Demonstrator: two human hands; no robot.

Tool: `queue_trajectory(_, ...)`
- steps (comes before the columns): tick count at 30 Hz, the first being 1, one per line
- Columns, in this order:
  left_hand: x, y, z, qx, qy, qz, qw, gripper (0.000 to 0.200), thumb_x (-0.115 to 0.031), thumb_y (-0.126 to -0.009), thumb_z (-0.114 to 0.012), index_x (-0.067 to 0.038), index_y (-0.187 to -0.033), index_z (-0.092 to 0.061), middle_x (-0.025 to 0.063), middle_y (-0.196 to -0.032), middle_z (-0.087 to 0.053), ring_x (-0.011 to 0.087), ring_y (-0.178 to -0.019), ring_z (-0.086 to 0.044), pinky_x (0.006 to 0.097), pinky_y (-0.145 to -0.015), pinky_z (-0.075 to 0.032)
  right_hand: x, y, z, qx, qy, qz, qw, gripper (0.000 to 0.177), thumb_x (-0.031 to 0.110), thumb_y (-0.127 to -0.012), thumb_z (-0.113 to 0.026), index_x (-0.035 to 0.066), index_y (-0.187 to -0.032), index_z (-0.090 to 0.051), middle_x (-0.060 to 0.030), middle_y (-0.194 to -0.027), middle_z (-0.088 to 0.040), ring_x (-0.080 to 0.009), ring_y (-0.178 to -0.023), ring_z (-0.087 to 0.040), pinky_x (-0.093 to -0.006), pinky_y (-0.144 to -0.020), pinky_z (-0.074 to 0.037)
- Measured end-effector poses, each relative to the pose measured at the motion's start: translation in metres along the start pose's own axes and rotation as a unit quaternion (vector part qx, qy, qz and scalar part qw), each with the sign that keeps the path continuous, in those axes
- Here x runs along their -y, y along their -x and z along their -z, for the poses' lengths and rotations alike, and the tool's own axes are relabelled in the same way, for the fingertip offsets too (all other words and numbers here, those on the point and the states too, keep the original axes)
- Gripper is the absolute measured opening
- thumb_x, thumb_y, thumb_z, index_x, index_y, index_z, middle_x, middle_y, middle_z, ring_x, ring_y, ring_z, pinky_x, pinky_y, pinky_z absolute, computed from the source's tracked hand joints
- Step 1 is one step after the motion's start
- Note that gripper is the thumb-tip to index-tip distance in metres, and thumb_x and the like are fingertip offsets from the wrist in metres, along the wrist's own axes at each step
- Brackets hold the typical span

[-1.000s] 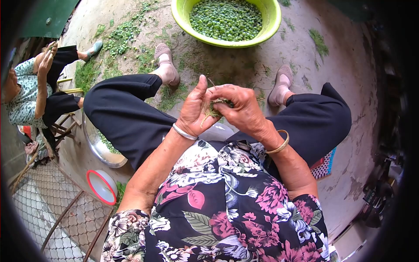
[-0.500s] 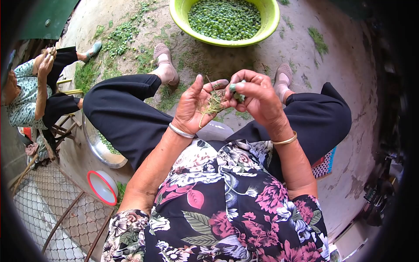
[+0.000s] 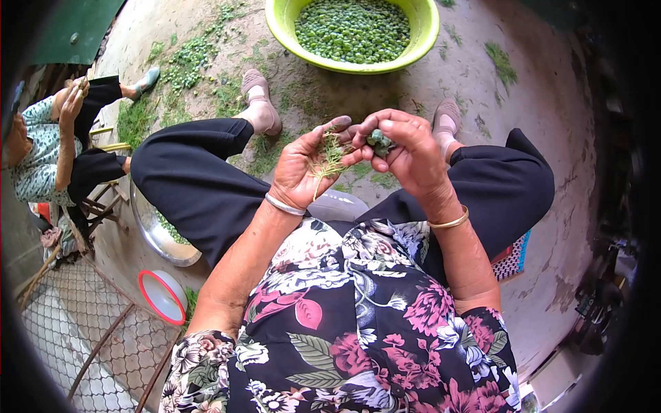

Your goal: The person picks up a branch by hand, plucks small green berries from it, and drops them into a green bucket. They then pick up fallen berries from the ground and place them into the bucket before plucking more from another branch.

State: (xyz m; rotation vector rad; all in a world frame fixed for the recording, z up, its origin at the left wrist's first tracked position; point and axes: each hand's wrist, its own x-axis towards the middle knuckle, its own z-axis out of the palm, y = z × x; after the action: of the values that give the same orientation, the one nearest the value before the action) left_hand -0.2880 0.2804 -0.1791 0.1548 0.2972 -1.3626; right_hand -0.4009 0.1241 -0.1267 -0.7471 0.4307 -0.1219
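Note:
A feathery green sprig point(image 3: 330, 157) lies across the palm of my left hand point(image 3: 303, 165), whose thumb and fingers curve around it. Small round green pieces point(image 3: 379, 142) are gathered in the curled fingers of my right hand point(image 3: 410, 148). The fingertips of both hands meet or nearly meet above my lap. Beyond them on the ground stands a yellow-green basin point(image 3: 275, 27) holding a mass of similar round green pieces point(image 3: 351, 31).
Another person point(image 3: 48, 148) sits at the left, hands raised. Beside my leg are a metal basin point(image 3: 148, 224) and a red-rimmed white bowl point(image 3: 164, 297). Wire mesh point(image 3: 89, 337) lies lower left. Green sprigs point(image 3: 136, 122) litter the ground.
My left thumb has moved up and right toward the sprig's tip. My right fingers have turned, showing more of the round green pieces in them.

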Motion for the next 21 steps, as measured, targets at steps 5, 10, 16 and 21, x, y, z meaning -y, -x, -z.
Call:
queue_trajectory(5,-0.002,0.001,0.004,0.012,-0.006,-0.002,1.0,0.042,-0.02,-0.098,-0.04,0.005,-0.132,-0.039,0.0244,-0.132,-0.046,0.0354,-0.12,-0.049,0.0468,-0.099,-0.045,-0.024,-0.004,0.001,-0.04,0.267,0.086,0.959,0.012,0.003,-0.076,-0.059,-0.005,-0.084,-0.065,-0.0089,-0.07,-0.066,-0.0137,-0.063,-0.063,-0.025,-0.052,-0.047)
queue_trajectory(10,-0.003,0.001,0.004,0.009,0.094,0.044,0.995,0.047,-0.022,-0.097,-0.042,0.004,-0.136,-0.034,0.0239,-0.14,-0.037,0.0341,-0.123,-0.047,0.0502,-0.099,-0.043,-0.041,-0.002,-0.002,-0.024,0.558,0.262,0.787,0.016,0.002,-0.071,-0.065,-0.002,-0.087,-0.066,-0.0159,-0.077,-0.066,-0.022,-0.068,-0.067,-0.0294,-0.06,-0.051)
queue_trajectory(16,0.005,-0.001,-0.004,-0.021,-0.033,0.025,0.999,0.054,-0.031,-0.098,-0.043,0.005,-0.137,-0.032,0.0248,-0.141,-0.036,0.0325,-0.131,-0.038,0.045,-0.103,-0.041,-0.047,-0.002,-0.001,-0.031,0.6,0.241,0.762,0.019,0.002,-0.071,-0.064,-0.001,-0.09,-0.064,-0.0172,-0.076,-0.065,-0.0297,-0.069,-0.066,-0.0329,-0.06,-0.051)
queue_trajectory(21,0.002,-0.002,0.011,0.068,0.085,0.077,0.991,0.055,-0.034,-0.098,-0.043,0.008,-0.132,-0.038,0.0231,-0.13,-0.048,0.0331,-0.12,-0.049,0.0465,-0.105,-0.039,-0.041,-0.005,-0.001,-0.045,0.546,0.239,0.801,0.015,0.003,-0.072,-0.063,-0.002,-0.086,-0.062,-0.0193,-0.074,-0.063,-0.0294,-0.066,-0.065,-0.0338,-0.058,-0.05)
